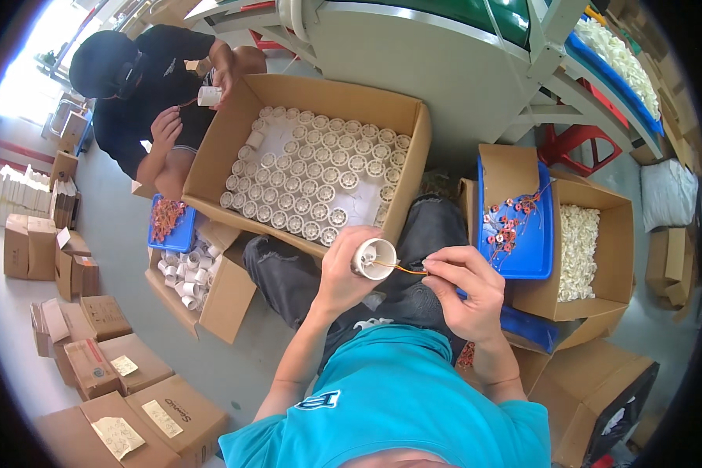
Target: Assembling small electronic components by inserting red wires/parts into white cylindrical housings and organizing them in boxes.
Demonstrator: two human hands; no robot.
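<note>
My left hand (343,269) grips a white plastic cup-shaped housing (373,258) over my lap, its open mouth facing me. My right hand (464,288) pinches thin orange wires (404,269) that run into the housing. Just beyond my hands stands a large cardboard box (218,148) with several rows of the same white housings (312,179) set upright. To my right a blue tray (542,234) carries small copper coils with orange leads (507,226).
Another person (144,86) in black sits at the far left, holding a white housing (209,95). Beside them are a small blue tray of coils (168,220) and a box of white parts (191,269). A box of white pieces (579,249) stands right. Closed cartons (117,390) line the floor left.
</note>
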